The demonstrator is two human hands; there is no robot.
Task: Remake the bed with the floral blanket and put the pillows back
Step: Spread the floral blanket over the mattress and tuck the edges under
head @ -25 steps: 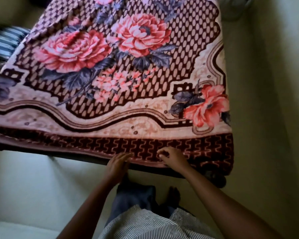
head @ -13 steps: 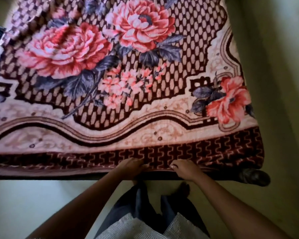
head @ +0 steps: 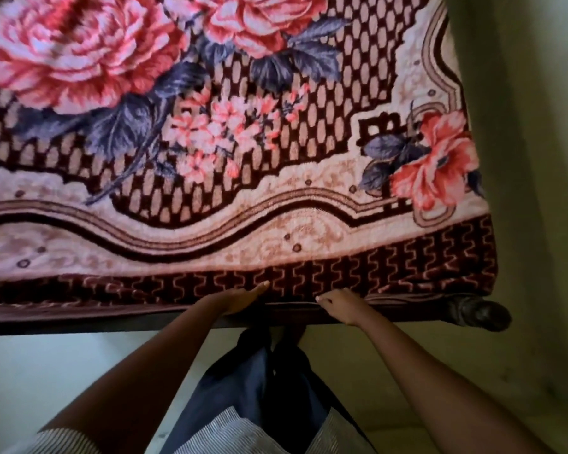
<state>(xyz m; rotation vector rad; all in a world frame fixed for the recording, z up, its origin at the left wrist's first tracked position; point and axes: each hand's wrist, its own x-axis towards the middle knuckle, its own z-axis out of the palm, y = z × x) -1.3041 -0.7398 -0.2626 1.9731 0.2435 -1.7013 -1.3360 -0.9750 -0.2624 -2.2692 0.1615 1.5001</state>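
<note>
The floral blanket [head: 230, 152], maroon and cream with big pink roses, lies spread flat over the bed and fills the upper view. Its dark patterned border hangs over the near edge. My left hand [head: 240, 298] lies flat with straight fingers against that border at the bed's edge. My right hand [head: 340, 306] sits just to its right, fingers curled at the hem, seemingly pinching the blanket's lower edge. No pillows are in view.
A dark rounded bedpost [head: 482, 312] sticks out at the bed's near right corner. A pale wall [head: 538, 158] runs close along the bed's right side. Light floor [head: 63, 371] lies in front of the bed, where my legs stand.
The view has moved closer to the bed and shifted left over it. Both hands stay at the blanket's near hem, now spread slightly further apart.
</note>
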